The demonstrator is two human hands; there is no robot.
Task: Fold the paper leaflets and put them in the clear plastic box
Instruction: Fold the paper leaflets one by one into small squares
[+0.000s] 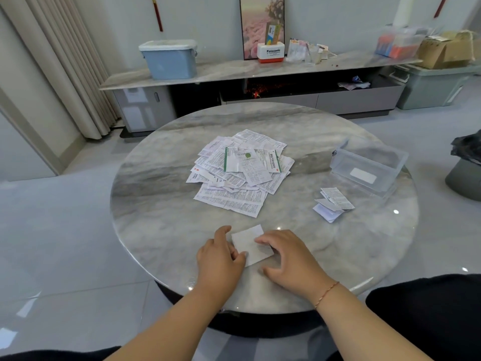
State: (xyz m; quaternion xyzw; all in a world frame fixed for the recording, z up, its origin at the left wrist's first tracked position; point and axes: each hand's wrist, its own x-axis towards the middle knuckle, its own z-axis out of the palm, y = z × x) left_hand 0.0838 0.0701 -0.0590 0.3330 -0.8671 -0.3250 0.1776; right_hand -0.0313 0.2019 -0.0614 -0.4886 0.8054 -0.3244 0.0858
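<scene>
While the folded leaflet is pressed flat — left hand and right hand loosely curled atop | thin, limp, slippery — best pinched at edges | clear plastic box well apart

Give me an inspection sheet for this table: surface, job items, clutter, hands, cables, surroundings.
Surface: round marble-look table, glossy.
Job's things: loose pile of unfolded leaflets at centre; small stack of folded leaflets lying on the table near the clear plastic box, not in it; the box looks empty; one leaflet being folded at the near edge.
Clutter: nothing seen on the table beyond these.
Hands: left hand and right hand both on the leaflet being folded, fingers pressing it to the table.
Cables: nothing seen.
Surroundings: long low cabinet behind, carrying a blue lidded bin; curtain at left.
</scene>
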